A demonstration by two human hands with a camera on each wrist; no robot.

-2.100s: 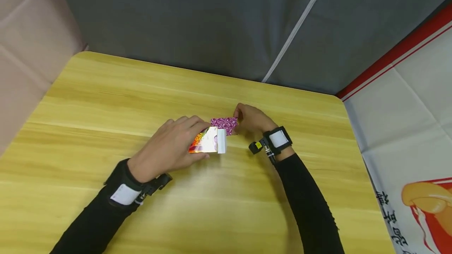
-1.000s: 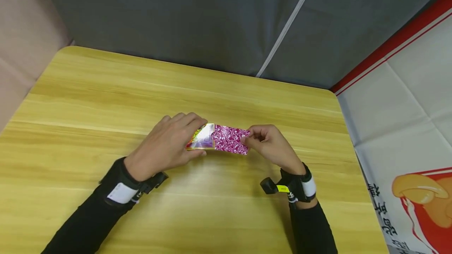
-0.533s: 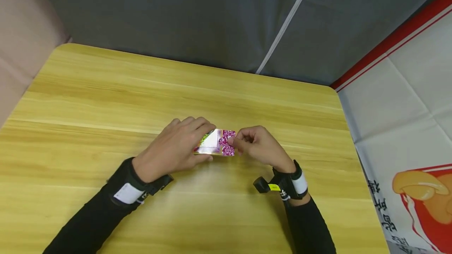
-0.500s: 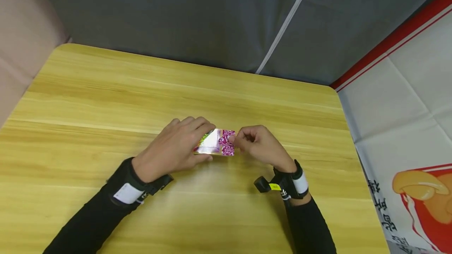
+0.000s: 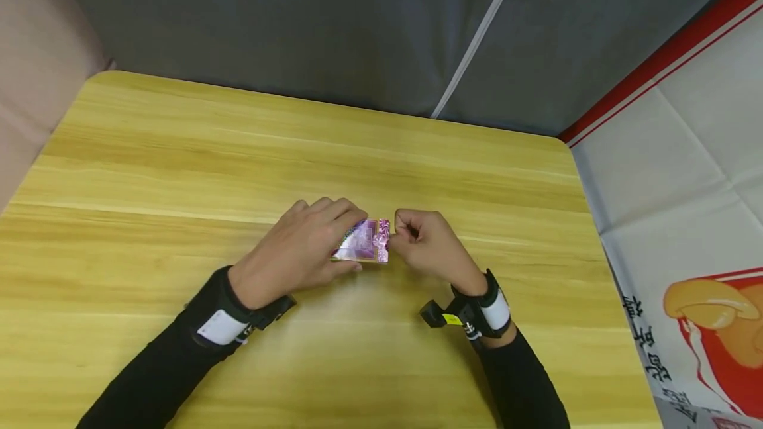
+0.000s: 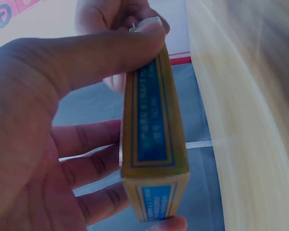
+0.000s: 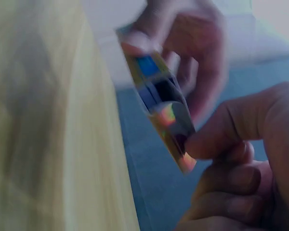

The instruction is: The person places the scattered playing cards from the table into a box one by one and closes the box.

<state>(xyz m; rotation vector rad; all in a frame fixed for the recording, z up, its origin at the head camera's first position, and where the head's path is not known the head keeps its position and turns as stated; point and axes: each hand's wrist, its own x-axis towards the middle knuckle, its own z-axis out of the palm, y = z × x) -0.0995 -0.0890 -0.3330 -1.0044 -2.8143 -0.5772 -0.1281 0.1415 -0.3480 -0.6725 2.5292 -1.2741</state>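
Observation:
A shiny foil playing-card box (image 5: 357, 241) with gold edges is gripped by my left hand (image 5: 298, 247), thumb along the near side and fingers over the far side. In the left wrist view the box (image 6: 151, 120) shows blue printed panels on its narrow faces. From its right end sticks a narrow strip of a magenta-and-white patterned playing card (image 5: 383, 243); the rest lies hidden within the box. My right hand (image 5: 432, 243) has curled fingers and pinches the card's outer end. The right wrist view shows the box's open end (image 7: 161, 91), with the right thumb (image 7: 202, 142) near it.
Under both hands is a wood-grain table (image 5: 238, 138). A grey curtain (image 5: 268, 25) hangs beyond its far edge. On the right stands a white panel (image 5: 673, 171) with a red border and printed picture; a pale wall (image 5: 42, 78) is on the left.
The right hand brought the patterned card to the box and has moved left with it. The card has slid from nearly full view down to a narrow strip. The left hand keeps hold of the box.

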